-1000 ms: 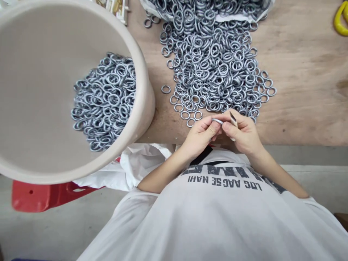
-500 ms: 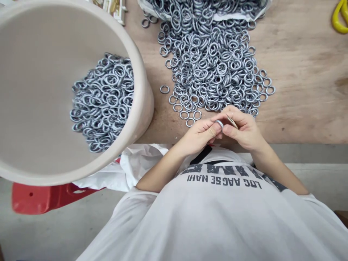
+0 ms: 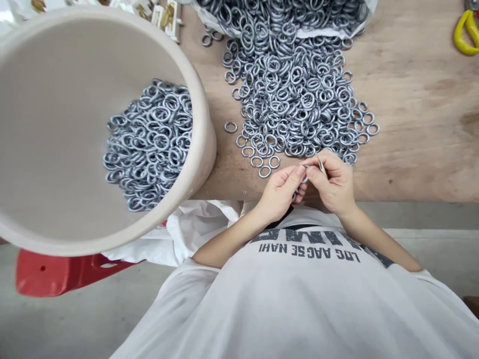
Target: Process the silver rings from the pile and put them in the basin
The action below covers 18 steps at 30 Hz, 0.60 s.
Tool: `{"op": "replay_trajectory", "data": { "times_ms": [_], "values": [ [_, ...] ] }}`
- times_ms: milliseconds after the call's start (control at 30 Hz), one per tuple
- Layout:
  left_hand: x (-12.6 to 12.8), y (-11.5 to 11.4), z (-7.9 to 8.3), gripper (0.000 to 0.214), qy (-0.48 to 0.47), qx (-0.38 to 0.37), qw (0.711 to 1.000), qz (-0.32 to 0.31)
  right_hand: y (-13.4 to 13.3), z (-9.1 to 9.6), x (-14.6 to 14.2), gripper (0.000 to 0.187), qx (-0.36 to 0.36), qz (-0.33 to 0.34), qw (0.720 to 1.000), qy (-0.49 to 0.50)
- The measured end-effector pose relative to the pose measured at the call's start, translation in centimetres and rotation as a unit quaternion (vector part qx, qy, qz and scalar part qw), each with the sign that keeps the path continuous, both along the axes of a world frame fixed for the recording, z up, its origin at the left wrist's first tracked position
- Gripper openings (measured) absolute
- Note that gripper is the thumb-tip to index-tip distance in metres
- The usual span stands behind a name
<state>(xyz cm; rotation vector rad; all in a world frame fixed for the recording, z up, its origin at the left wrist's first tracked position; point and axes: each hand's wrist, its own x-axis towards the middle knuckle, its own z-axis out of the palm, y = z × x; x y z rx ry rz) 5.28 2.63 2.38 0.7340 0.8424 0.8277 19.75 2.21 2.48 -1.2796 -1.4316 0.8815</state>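
Observation:
My left hand [image 3: 280, 192] is closed, pinching a grey metal ring [image 3: 305, 178] between thumb and fingertips at the near edge of the wooden table [image 3: 411, 124]. My right hand [image 3: 334, 183] is closed too, gripping a small thin blade-like tool [image 3: 321, 165] and touching the same ring. Just beyond both hands lies a big heap of loose grey rings [image 3: 295, 99], spilling from a white bag [image 3: 329, 31] at the far edge.
A large beige bucket [image 3: 204, 144] to the left holds several more rings [image 3: 153, 142]. It rests on a red stool [image 3: 56, 271] beside a white plastic bag [image 3: 194, 224]. A yellow tool [image 3: 464, 32] lies at the far right corner. Small packets [image 3: 168, 12] sit behind the bucket.
Both hands stayed together at the table edge, turning the ring a little. The tool's tip has tilted more upright. The view shifted slightly.

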Motion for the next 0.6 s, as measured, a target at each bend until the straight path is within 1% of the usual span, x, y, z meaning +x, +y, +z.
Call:
{"op": "replay_trajectory", "data": {
  "times_ms": [67,133,233,300,333,500,567,600],
  "values": [
    [-0.1,0.1,0.0,0.048,-0.003,0.004,1.000,0.000,0.0,0.3,0.4,0.033,-0.021,0.000,1.000,-0.003],
    [-0.2,0.2,0.0,0.047,-0.006,0.005,1.000,0.008,-0.2,0.6,0.9,0.035,-0.026,0.018,0.999,-0.029],
    [-0.4,0.3,-0.1,0.046,-0.012,0.004,1.000,0.020,-1.0,1.1,1.2,0.032,0.016,0.057,0.989,-0.138],
    [-0.5,0.3,-0.1,0.046,-0.010,0.006,1.000,0.020,-1.5,1.4,1.1,0.032,0.034,0.064,0.978,-0.198],
    [-0.6,0.3,-0.2,0.046,-0.008,0.007,1.000,0.017,-1.7,1.5,1.1,0.032,0.036,0.063,0.974,-0.212],
    [-0.7,0.2,-0.3,0.048,-0.012,0.008,1.000,0.001,-1.8,1.4,0.7,0.035,0.028,0.074,0.972,-0.219],
    [-0.8,0.0,-0.2,0.046,-0.028,0.013,0.999,-0.011,-1.3,1.0,0.9,0.036,0.011,0.078,0.975,-0.206],
    [-1.0,-0.2,-0.1,0.046,-0.038,0.020,0.999,-0.025,-1.0,0.8,1.1,0.038,-0.002,0.068,0.978,-0.196]
  ]
}}
